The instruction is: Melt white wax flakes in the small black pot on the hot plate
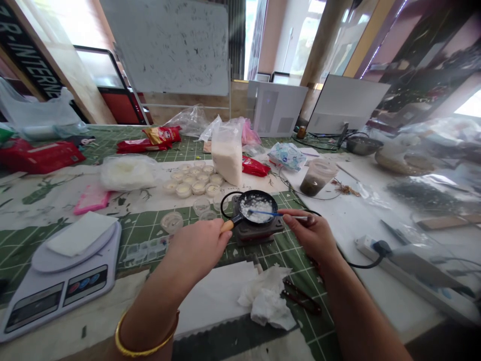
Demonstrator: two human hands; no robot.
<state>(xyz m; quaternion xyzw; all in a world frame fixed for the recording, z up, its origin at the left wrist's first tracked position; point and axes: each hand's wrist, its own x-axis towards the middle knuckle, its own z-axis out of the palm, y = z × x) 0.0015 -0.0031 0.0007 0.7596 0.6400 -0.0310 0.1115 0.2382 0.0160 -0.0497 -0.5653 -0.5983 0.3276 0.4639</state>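
We find our left hand closed around the wooden handle of a small black pan. The pan sits just beyond that grip on a dark heater plate. Our right hand pinches a thin blue stick between thumb and fingers. The stick's far tip rests among white flakes in the pan, left of the pinch. A crumpled tissue lies nearer us, between both wrists.

Pan on a burner between the hands, left hand on its handle, stick reaching from right hand into it, cups and bag behind, scale far left, tissue in front, power strip right.
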